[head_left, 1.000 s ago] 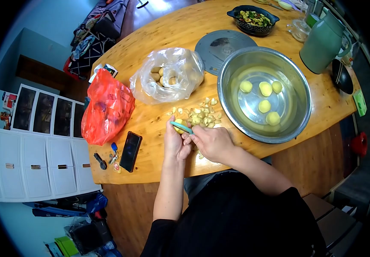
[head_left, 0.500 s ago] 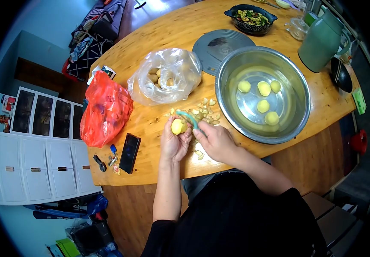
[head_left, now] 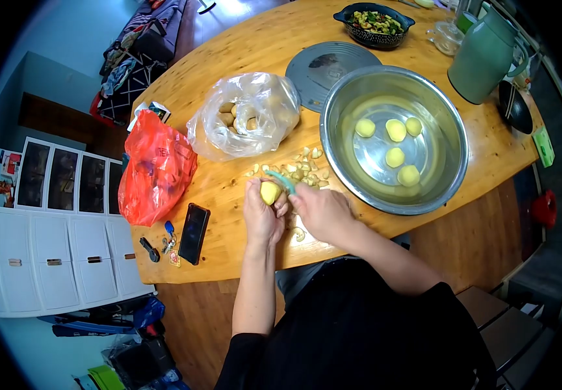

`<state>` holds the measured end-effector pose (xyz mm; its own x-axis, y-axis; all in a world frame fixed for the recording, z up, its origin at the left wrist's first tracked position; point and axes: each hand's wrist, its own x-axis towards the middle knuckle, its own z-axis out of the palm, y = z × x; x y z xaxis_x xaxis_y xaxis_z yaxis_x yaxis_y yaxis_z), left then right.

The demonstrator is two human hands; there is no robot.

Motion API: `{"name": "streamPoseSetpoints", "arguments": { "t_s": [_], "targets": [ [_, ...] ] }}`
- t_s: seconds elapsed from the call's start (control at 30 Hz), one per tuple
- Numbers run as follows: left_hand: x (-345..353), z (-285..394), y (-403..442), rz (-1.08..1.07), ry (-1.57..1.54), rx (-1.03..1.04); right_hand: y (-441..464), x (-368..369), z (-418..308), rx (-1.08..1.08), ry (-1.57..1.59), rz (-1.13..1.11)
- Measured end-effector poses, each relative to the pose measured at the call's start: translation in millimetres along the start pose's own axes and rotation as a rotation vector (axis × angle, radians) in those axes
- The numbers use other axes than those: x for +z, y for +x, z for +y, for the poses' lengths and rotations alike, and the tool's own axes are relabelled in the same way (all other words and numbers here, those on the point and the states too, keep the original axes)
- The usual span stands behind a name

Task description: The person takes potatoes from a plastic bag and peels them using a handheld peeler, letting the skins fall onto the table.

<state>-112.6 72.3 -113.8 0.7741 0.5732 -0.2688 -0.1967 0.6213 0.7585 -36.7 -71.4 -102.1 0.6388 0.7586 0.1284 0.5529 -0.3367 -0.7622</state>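
A partly peeled potato (head_left: 270,192) is held in my left hand (head_left: 262,216), yellow flesh facing up. My right hand (head_left: 323,211) grips a green peeler (head_left: 283,179), its head just above and right of the potato. Beyond my hands a heap of peelings (head_left: 303,170) lies on the wooden table (head_left: 242,260). To the right, several peeled potatoes (head_left: 395,157) sit in water in a large metal basin (head_left: 459,140). A clear plastic bag (head_left: 274,107) at the upper left holds several unpeeled potatoes (head_left: 227,119).
Left of my hands are a red plastic bag (head_left: 157,172), a black phone (head_left: 194,234) and keys (head_left: 169,242). A grey round mat (head_left: 323,68), a dish of food (head_left: 375,27), a green jug (head_left: 483,60) and a black pan (head_left: 516,112) stand farther back.
The peeler first lay across the potato, moved off it to the right, and is now close beside it. The potato shows more clearly in my left hand. The view has shifted slightly.
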Motion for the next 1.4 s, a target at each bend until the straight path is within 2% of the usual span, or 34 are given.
{"name": "streamPoseSetpoints", "arguments": {
  "t_s": [0.07,0.17,0.2,0.43,0.47,0.57,0.67,0.7,0.77,0.87,0.97,1.1,1.17,1.2,1.3,1.4],
  "targets": [
    [1,2,1,-0.032,-0.033,-0.027,6,-2,12,0.118,0.041,0.002],
    [8,8,-2,-0.038,-0.107,-0.092,9,1,27,0.209,0.617,-0.059],
    [5,7,-2,-0.068,-0.145,-0.117,10,-1,26,0.281,0.655,-0.115],
    [8,10,4,-0.016,-0.252,-0.216,-8,-5,-7,-0.029,0.105,0.068],
    [15,9,2,0.167,-0.191,-0.241,-9,2,-4,-0.059,0.099,0.051],
    [19,11,-1,0.189,-0.175,-0.235,-9,5,-6,-0.061,0.086,0.040],
    [-7,3,6,-0.002,-0.232,-0.183,-2,-2,-4,0.057,-0.050,-0.047],
    [-8,4,5,-0.012,-0.256,-0.192,4,-9,-4,0.180,-0.038,-0.034],
    [-9,8,6,-0.036,-0.306,-0.204,7,-5,14,0.124,0.081,0.086],
    [8,11,4,0.108,-0.245,-0.171,8,15,30,0.026,0.585,0.023],
    [25,20,-3,0.171,-0.209,-0.140,9,-3,21,0.444,1.284,-0.323],
    [-10,16,2,0.016,-0.154,-0.167,10,9,23,0.159,0.499,-0.021],
    [-22,14,7,-0.078,-0.186,-0.233,6,7,15,0.071,0.336,0.020],
    [-6,16,4,0.071,-0.167,-0.203,4,5,7,0.055,0.245,0.033],
    [4,13,-1,0.089,-0.183,-0.116,-3,5,-3,-0.018,0.082,0.031],
    [6,12,-2,0.186,-0.260,-0.214,-5,10,-3,-0.165,-0.012,0.096]
  ]
}}
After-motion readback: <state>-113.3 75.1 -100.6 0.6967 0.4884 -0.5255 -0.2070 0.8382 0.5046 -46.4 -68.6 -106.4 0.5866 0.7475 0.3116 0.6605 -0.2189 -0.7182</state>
